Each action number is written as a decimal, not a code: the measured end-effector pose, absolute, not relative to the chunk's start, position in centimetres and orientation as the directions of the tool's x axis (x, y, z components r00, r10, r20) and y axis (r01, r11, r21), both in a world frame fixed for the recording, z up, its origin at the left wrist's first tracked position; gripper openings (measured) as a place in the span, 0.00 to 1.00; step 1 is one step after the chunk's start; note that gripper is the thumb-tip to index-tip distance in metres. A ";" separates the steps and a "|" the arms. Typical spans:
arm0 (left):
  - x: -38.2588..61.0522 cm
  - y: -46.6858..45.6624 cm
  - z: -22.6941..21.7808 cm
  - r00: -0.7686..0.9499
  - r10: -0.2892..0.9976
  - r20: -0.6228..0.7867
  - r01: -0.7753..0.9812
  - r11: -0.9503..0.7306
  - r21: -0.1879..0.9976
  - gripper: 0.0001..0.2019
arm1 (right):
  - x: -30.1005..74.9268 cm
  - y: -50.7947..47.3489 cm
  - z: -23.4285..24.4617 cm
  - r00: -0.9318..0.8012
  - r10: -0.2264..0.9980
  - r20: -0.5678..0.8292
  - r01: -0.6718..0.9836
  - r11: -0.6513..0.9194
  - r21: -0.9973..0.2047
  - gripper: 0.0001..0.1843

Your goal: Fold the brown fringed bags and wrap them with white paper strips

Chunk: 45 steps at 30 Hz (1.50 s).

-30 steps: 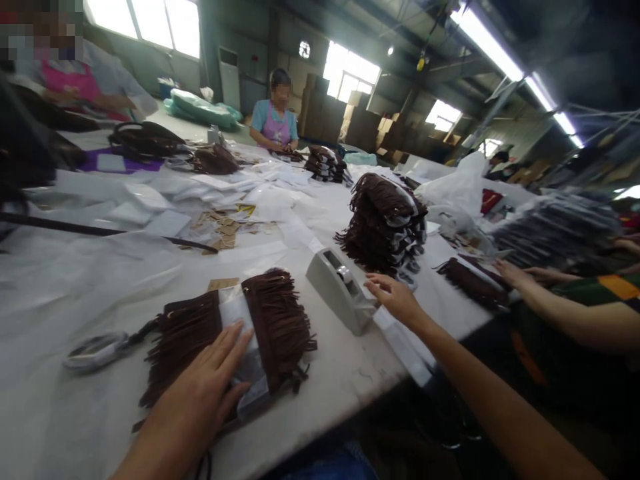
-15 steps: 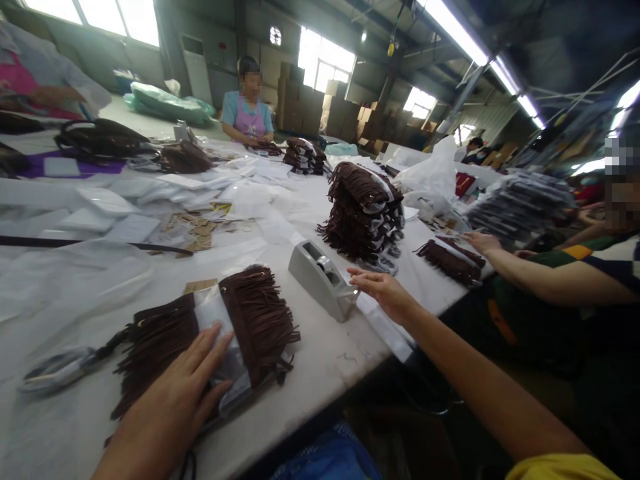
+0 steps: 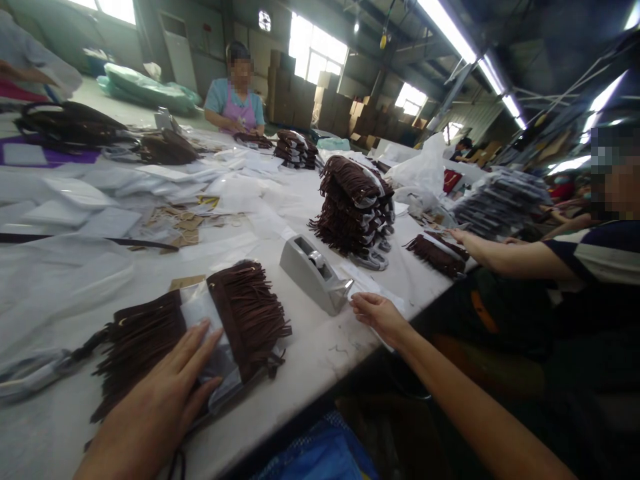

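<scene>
My left hand [image 3: 160,387] lies flat with fingers stretched out on a dark brown fringed bag [image 3: 255,313]. A clear plastic wrap [image 3: 205,310] runs around the bag's middle, under my fingertips. Off its left side extends a plastic-wrapped strap or handle [image 3: 45,370]. My right hand [image 3: 383,317] pinches the end of a thin, clear piece of tape [image 3: 352,291] close to the toothed front of a grey tape dispenser [image 3: 313,277]. The dispenser stands on the white table between my hands, right of the bag.
A tall stack of wrapped brown fringed bags [image 3: 355,207] stands behind the dispenser. White sheets [image 3: 95,190] and cardboard tags [image 3: 180,227] lie on the left. At the right, a co-worker's hand [image 3: 465,240] is by another fringed bag [image 3: 437,253]. Another person [image 3: 235,100] sits across the table.
My right hand has dropped from above the dispenser's front edge to just beside and below it, its fingers drawn closer together. My left hand stays on the bag. The view has shifted slightly.
</scene>
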<state>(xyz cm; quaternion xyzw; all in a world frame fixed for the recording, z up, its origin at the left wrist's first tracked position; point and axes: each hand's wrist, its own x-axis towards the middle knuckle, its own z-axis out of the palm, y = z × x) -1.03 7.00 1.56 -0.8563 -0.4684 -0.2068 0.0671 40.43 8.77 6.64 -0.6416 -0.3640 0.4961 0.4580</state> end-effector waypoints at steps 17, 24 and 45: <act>-0.5 6.6 2.2 0.455 0.810 0.370 0.836 -0.532 0.137 0.29 | 32.8 12.2 15.4 -0.837 0.462 0.293 0.473 0.881 -0.037 0.08; 0.5 6.2 3.8 0.405 0.878 0.254 0.877 -0.452 0.164 0.32 | 21.5 20.0 15.9 -0.986 0.139 0.091 0.133 0.989 -0.066 0.12; 1.9 6.0 2.7 0.314 0.926 0.209 0.908 -0.357 0.220 0.37 | 7.9 32.5 11.1 -0.842 0.127 -0.524 0.290 0.926 -0.241 0.26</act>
